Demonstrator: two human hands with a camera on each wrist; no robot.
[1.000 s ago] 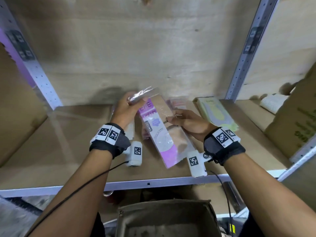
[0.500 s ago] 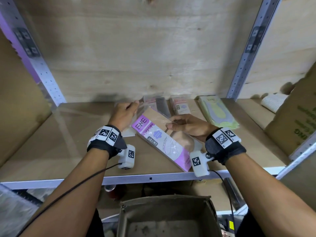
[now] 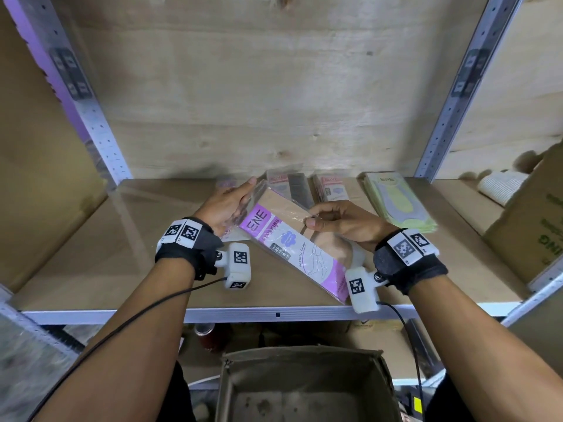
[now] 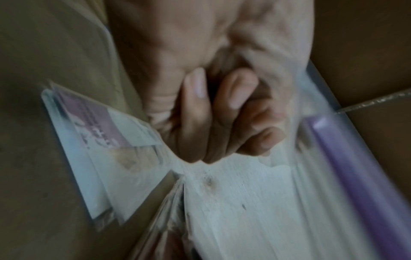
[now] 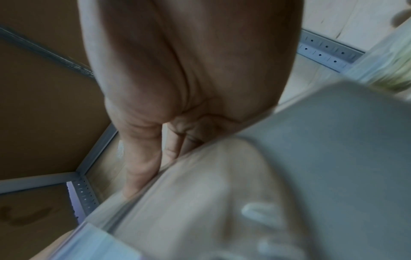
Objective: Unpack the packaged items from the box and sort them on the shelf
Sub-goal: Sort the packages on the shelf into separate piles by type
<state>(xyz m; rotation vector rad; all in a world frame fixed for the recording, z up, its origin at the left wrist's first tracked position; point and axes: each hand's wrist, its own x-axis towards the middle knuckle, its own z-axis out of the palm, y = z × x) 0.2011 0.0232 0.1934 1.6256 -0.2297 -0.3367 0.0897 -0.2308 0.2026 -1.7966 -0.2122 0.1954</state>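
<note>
A purple and beige stocking packet (image 3: 283, 245) lies slanted over the middle of the wooden shelf (image 3: 122, 254), held by both hands. My left hand (image 3: 228, 202) holds its far left end, with fingers curled at the clear wrapper (image 4: 222, 123). My right hand (image 3: 329, 220) pinches its right edge between thumb and fingers; the blurred packet (image 5: 222, 193) fills the right wrist view. A few similar packets (image 4: 100, 140) lie flat on the shelf under my left hand. The open cardboard box (image 3: 304, 385) stands below the shelf's front edge.
Along the shelf's back lie a dark packet (image 3: 289, 184), a pink-topped packet (image 3: 330, 187) and a stack of green-yellow packets (image 3: 399, 202). A metal upright (image 3: 451, 95) bounds the bay; beyond it are a white item (image 3: 502, 187) and a printed carton (image 3: 536, 226).
Both hands have lowered the stocking packet from a raised, tilted hold to lying nearly flat over the shelf, turned more to the left. My left hand has moved down onto the stack.
</note>
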